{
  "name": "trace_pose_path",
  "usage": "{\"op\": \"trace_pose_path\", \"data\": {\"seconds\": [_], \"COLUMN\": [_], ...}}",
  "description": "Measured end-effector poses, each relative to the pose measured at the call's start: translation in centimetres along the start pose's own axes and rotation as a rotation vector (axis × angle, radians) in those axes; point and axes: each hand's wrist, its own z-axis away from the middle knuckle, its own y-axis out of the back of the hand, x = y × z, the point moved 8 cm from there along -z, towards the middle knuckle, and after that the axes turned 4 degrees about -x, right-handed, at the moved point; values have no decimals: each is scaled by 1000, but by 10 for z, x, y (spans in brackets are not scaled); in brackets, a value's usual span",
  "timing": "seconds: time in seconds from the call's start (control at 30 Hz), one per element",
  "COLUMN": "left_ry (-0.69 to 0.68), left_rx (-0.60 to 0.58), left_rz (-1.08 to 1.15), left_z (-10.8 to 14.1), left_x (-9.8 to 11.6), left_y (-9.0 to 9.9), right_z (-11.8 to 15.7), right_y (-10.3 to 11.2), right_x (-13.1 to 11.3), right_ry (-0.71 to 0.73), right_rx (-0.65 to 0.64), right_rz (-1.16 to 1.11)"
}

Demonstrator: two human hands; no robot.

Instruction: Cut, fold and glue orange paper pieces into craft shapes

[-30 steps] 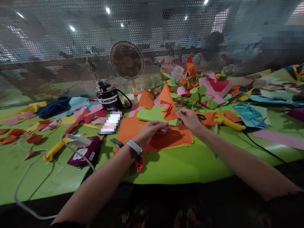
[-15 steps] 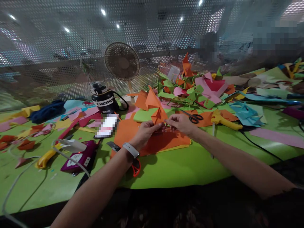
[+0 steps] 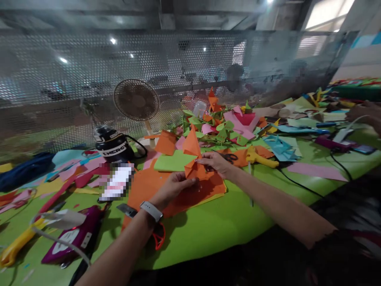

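Note:
A folded orange paper piece [image 3: 193,149] stands upright between my hands, with a pointed top and small folds below. My left hand [image 3: 175,186], with a pale watch band at the wrist, pinches its lower edge. The fingertips of my right hand [image 3: 214,162] are closed on its right side, higher up. Beneath both hands lies a large orange sheet [image 3: 145,190] over a yellow one. A light green sheet [image 3: 171,162] is just behind my left hand. Dark scissors [image 3: 230,157] lie behind my right wrist.
A yellow glue gun [image 3: 263,158] is right of my right hand. At left are a black bottle [image 3: 114,147], a phone [image 3: 117,182], a purple power strip [image 3: 76,234] and a cutter [image 3: 126,209]. Behind stand a fan [image 3: 136,99] and piled paper cutouts [image 3: 222,129]. Another person's hand [image 3: 364,112] shows far right.
The camera view has turned, shifting the table items left and down. My right fingers have moved up along the folded orange paper, and it is still held in both hands.

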Motion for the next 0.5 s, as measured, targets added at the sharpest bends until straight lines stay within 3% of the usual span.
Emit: {"op": "trace_pose_path", "data": {"seconds": [0.13,0.3,0.4,0.5], "left_ry": [-64,-139,-78,-6], "left_rx": [150,311,318,245], "left_rz": [58,125,146,106], "left_z": [1,3,1,-2], "left_x": [6,8,2,-4], "left_y": [16,33,31,24], "right_z": [-3,-4,-3,-3], "right_y": [10,7,-1,-7], "right_x": [-1,7,12,15], "right_ry": [12,-23,-31,-40], "right_rx": [81,100,90,58], "right_rz": [-114,-168,-191,-195]}}
